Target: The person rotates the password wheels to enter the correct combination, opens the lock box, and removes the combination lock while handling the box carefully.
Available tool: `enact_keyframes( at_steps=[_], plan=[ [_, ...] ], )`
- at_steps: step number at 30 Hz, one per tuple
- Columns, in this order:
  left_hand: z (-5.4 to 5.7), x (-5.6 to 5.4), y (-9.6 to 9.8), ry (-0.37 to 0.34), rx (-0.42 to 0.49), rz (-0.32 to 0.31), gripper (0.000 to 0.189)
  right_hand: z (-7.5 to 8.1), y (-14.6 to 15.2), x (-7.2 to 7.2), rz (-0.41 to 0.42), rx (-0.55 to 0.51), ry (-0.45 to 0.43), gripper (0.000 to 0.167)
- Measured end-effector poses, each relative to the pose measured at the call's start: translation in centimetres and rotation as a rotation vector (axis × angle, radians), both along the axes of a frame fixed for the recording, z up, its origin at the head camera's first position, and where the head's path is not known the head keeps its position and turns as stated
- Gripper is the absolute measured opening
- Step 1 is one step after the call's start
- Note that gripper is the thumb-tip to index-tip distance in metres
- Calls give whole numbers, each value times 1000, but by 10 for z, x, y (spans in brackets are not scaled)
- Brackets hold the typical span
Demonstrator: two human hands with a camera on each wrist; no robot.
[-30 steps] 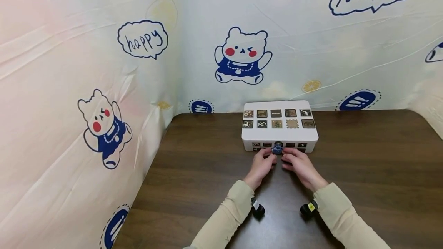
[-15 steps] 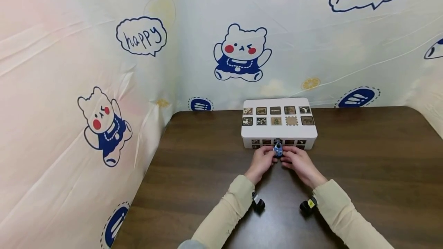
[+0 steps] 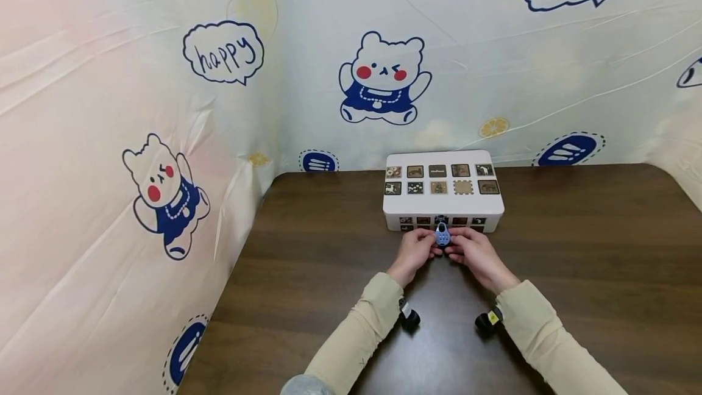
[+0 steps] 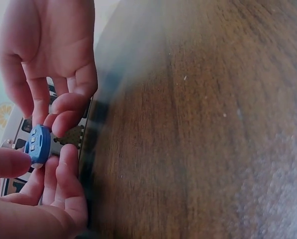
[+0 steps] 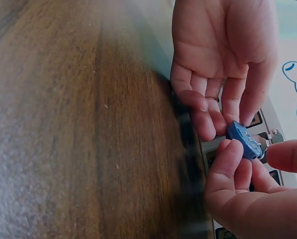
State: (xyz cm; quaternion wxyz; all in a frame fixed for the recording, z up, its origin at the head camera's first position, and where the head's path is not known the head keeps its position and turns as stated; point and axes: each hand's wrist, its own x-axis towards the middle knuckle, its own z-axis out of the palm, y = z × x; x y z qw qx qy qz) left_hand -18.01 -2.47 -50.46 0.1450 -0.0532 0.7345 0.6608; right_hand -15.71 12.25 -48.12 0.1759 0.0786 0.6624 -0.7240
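A small blue combination padlock (image 3: 442, 235) hangs at the front latch of a white box (image 3: 439, 205) printed with little square pictures. In the head view its face with number dials points up toward me. My left hand (image 3: 414, 253) pinches the padlock from the left, thumb and fingers at its edge. From the other side my right hand (image 3: 478, 258) holds it with its fingertips. The left wrist view shows the dials on the padlock (image 4: 38, 143) between both hands. In the right wrist view, the padlock (image 5: 243, 139) sits close to a metal latch; fingers partly cover it.
The box stands on a dark brown wooden table (image 3: 307, 273), near its far edge. A pale cloth (image 3: 307, 66) with bear prints hangs behind the table and on the left. Black wrist cameras (image 3: 409, 320) sit under both sleeves.
The padlock has been tilted between the fingers, so its dial face now shows to the head camera. Both hands have stayed beside it, and the whole head view has shifted slightly.
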Motion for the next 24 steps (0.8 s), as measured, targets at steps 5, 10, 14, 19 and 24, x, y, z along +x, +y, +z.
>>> enact_keyframes(
  at_steps=[5, 10, 14, 19, 24],
  plan=[
    [-1, -1, 0, -9, 21, 3, 21, -2, -1, -1, -6, 2, 3, 38],
    [1, 0, 0, -32, 34, 4, 21, -4, -2, -2, -9, 3, 9, 37],
    [4, 0, 1, -60, 49, 0, 22, -4, -2, -2, -9, -3, 17, 38],
    [6, 0, 3, -72, 60, 6, 23, -3, -2, -1, -10, -2, 28, 39],
    [6, 1, 3, -66, 60, 5, 22, -5, -2, -2, -8, 6, 44, 38]
  ],
)
